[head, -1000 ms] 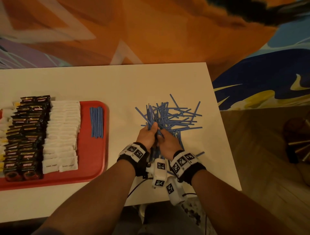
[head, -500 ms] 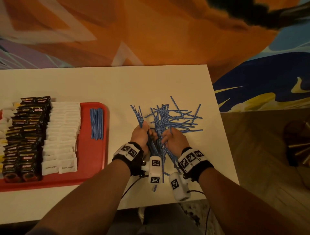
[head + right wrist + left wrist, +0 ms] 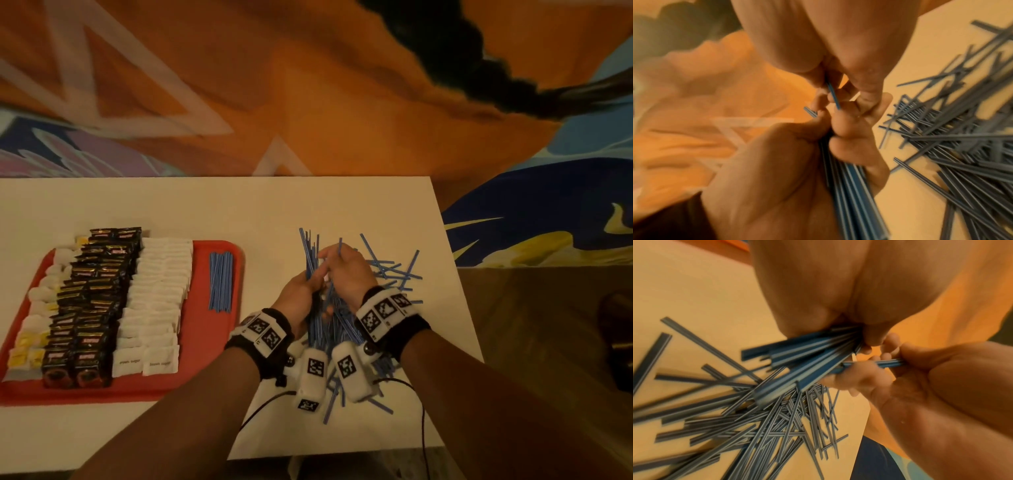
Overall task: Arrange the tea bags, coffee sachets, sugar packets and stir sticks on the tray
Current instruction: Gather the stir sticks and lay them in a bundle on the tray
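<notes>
My left hand (image 3: 308, 282) grips a bundle of blue stir sticks (image 3: 310, 255), lifted off the white table (image 3: 239, 212) and fanning upward. In the left wrist view the bundle (image 3: 807, 353) splays out from the left hand's curled fingers. My right hand (image 3: 334, 260) pinches a single stir stick (image 3: 340, 248) right beside the bundle; the right wrist view shows that stick (image 3: 833, 94) between thumb and fingertip. Loose stir sticks (image 3: 394, 270) lie scattered on the table under and right of both hands. The red tray (image 3: 212, 346) holds a neat row of stir sticks (image 3: 221, 282).
On the tray, white sugar packets (image 3: 157, 298) lie in rows beside black coffee sachets (image 3: 92, 301), with tea bags (image 3: 37, 308) at the far left. The table's right edge (image 3: 459, 291) is close to the loose pile. Wrist-camera cables (image 3: 267, 401) trail near the front edge.
Both hands have risen from the pile. The left hand lifted its bundle more upright, and the right hand moved left against it with one stick.
</notes>
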A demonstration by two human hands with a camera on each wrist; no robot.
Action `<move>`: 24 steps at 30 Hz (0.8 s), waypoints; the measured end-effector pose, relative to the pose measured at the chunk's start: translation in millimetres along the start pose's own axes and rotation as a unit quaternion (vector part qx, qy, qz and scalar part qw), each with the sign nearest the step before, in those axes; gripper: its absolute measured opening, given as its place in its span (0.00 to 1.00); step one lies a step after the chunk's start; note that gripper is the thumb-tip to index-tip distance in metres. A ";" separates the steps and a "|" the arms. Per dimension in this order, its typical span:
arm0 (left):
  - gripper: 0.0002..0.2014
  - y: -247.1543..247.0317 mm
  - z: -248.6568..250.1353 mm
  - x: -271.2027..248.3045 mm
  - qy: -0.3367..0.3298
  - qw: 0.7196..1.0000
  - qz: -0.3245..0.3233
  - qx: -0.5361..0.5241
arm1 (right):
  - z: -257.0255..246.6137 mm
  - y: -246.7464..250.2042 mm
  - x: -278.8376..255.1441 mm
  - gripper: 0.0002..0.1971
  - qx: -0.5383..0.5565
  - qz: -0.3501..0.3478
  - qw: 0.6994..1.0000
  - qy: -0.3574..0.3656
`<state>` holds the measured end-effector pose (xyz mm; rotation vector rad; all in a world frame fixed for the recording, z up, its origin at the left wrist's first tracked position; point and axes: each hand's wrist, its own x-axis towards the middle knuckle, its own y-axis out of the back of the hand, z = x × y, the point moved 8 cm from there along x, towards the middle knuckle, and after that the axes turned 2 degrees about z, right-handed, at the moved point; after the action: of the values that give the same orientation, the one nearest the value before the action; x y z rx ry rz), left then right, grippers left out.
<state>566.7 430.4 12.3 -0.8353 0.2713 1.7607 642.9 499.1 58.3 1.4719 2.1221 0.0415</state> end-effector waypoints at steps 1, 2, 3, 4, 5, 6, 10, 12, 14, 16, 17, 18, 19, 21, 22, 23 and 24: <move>0.13 2.7 4.5 -1.6 -0.005 1.000 0.004 0.008 | -9.8 -0.3 -0.2 0.16 -0.042 0.003 0.999 0.026; 0.11 4.0 10.1 -5.2 -0.011 1.000 0.003 0.011 | -19.5 -1.5 -1.1 0.16 -0.082 -0.002 0.996 0.042; 0.10 5.1 15.4 -9.1 -0.016 1.000 0.002 0.010 | -27.4 -2.1 -1.4 0.15 -0.105 -0.004 0.993 0.053; 0.09 5.5 20.8 -13.4 -0.020 1.000 -0.001 0.004 | -34.7 -3.1 -2.4 0.14 -0.112 -0.007 0.992 0.058; 0.10 6.5 25.8 -17.5 -0.025 1.000 -0.002 -0.004 | -41.3 -3.8 -3.2 0.13 -0.117 -0.011 0.991 0.064; 0.11 6.7 31.1 -22.0 -0.029 0.999 -0.004 -0.014 | -47.7 -4.1 -4.2 0.11 -0.129 -0.015 0.989 0.072; 0.15 10.1 48.8 -39.4 -0.039 0.997 -0.013 -0.063 | -79.3 -1.3 -13.7 0.04 -0.128 -0.007 0.985 0.116; 0.16 14.5 59.3 -48.8 -0.040 0.996 -0.024 -0.079 | -95.4 0.6 -22.1 0.07 -0.075 -0.006 0.989 0.125; 0.18 18.7 69.3 -58.1 -0.034 0.995 -0.039 -0.088 | -112.0 0.1 -31.2 0.12 -0.057 -0.014 0.989 0.133; 0.17 23.1 82.1 -68.5 -0.036 0.995 -0.048 -0.078 | -132.4 1.0 -38.8 0.14 -0.061 -0.013 0.986 0.154; 0.16 24.9 90.1 -73.9 -0.047 0.996 -0.051 -0.061 | -145.8 3.4 -42.1 0.13 -0.073 -0.002 0.982 0.175; 0.17 26.2 98.5 -80.1 -0.059 0.996 -0.052 -0.041 | -161.1 6.7 -45.4 0.13 -0.093 0.016 0.975 0.201; 0.19 27.2 107.0 -86.5 -0.069 0.996 -0.051 -0.021 | -178.7 10.2 -49.8 0.12 -0.112 0.037 0.965 0.233; 0.22 26.9 125.1 -100.1 -0.092 0.994 -0.053 0.022 | -214.5 12.7 -59.6 0.13 -0.126 0.056 0.948 0.288; 0.23 25.6 135.0 -107.4 -0.108 0.991 -0.058 0.042 | -231.3 10.4 -65.1 0.15 -0.129 0.050 0.941 0.308; 0.23 23.9 145.5 -115.5 -0.125 0.988 -0.065 0.061 | -246.6 5.8 -71.7 0.16 -0.138 0.034 0.936 0.323; 0.23 23.3 155.5 -122.7 -0.141 0.984 -0.070 0.077 | -259.1 -1.1 -77.8 0.16 -0.159 0.013 0.930 0.332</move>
<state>500.2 418.1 199.9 -0.4735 0.1543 1.6781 544.0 502.6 310.0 1.4054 2.4403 0.9716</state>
